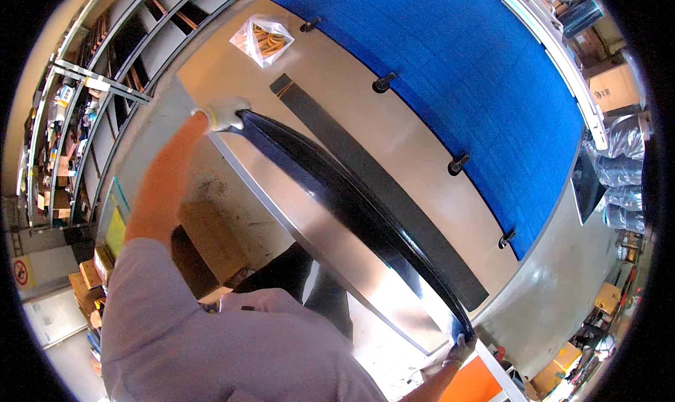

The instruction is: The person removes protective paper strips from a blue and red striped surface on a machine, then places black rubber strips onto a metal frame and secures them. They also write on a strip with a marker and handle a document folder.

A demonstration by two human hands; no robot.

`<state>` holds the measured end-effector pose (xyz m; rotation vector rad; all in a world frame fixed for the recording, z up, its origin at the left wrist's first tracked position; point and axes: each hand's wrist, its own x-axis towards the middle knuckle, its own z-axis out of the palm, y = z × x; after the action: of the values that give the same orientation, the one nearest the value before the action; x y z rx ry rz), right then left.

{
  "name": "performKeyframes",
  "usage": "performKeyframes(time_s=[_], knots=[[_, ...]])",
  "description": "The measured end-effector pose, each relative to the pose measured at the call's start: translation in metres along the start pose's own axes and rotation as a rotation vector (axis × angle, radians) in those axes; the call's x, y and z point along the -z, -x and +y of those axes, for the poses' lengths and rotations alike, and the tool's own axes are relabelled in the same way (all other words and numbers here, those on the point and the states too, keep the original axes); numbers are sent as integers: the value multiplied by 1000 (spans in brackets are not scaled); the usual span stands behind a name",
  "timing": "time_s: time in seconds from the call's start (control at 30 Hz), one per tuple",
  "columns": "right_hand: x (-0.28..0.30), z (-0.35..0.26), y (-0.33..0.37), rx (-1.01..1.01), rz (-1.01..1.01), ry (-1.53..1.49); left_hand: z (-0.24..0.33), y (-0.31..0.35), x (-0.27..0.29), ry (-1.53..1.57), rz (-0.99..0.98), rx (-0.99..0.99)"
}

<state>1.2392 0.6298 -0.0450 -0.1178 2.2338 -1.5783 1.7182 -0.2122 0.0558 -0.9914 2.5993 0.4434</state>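
A long, glossy black curved strip or panel [330,191] stretches across the bench between my two hands; its exact kind I cannot tell. At its far left end, my left hand [226,115], in a white glove, is closed around the tip. My right hand [460,349], gloved in a pale colour, grips the near right end. Just beyond the panel, a flat dark grey strip [380,191] lies along the bench, with a yellow band around its far end. A clear bag of yellow rubber bands [261,42] rests near the far left corner.
The beige workbench [464,198] runs diagonally before me. A blue partition [457,72] with black clips [384,83] stands along its far side. Metal shelving [119,72] is at left, a cardboard box [218,240] below the bench edge, wrapped rolls [622,170] at right.
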Motion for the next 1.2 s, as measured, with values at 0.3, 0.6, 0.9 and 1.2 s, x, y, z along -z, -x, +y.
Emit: performKeyframes(time_s=[0.3, 0.6, 0.9, 1.2], knots=[[-13, -7, -15, -369, -25, -40, -52, -24, -60, 377, 120, 340], [-51, -13, 26, -108, 89, 35, -10, -1, -126, 417, 563, 554], [-35, 31, -3, -146, 142, 34, -55, 0, -127, 623, 472, 403], [-280, -120, 13, 475, 240, 941, -83, -13, -128, 1211, 229, 372]])
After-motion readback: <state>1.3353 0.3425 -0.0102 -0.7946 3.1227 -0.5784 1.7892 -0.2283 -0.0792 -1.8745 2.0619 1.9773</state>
